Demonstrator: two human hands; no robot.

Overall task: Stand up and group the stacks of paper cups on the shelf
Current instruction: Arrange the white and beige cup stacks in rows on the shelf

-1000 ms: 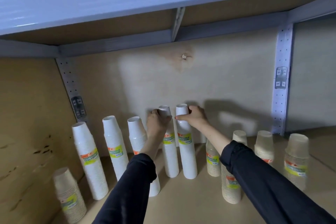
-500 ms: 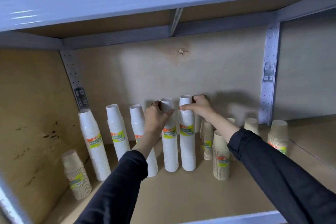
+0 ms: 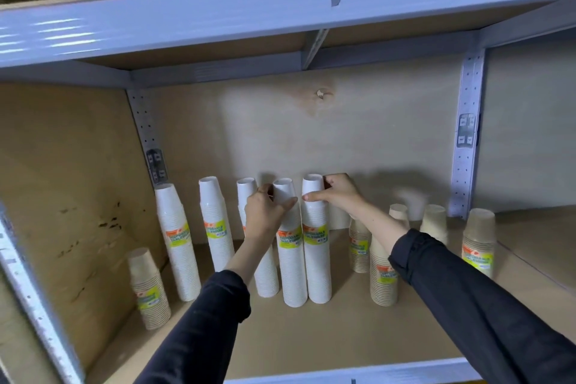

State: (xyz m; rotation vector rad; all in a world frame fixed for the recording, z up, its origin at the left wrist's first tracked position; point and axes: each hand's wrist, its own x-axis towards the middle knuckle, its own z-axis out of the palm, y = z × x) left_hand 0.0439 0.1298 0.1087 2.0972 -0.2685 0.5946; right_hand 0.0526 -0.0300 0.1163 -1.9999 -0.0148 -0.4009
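Clasping two tall white stacks near their tops, left grip (image 3: pixel 265 212) round the left stack (image 3: pixel 292 271), right grip (image 3: pixel 338 196) round the right stack (image 3: pixel 317 271), both upright and touching on the shelf (image 3: pixel 311 337), brown stacks (image 3: pixel 383 285) rightward, nearer the right grip.

The left arm (image 3: pixel 199 321) and right arm (image 3: pixel 467 296) are stretched forward. The left hand (image 3: pixel 267 212) is curled round the top of one white cup stack (image 3: pixel 292 274); the right hand (image 3: pixel 339 193) is wrapped round the top of the neighbouring white stack (image 3: pixel 317 265).
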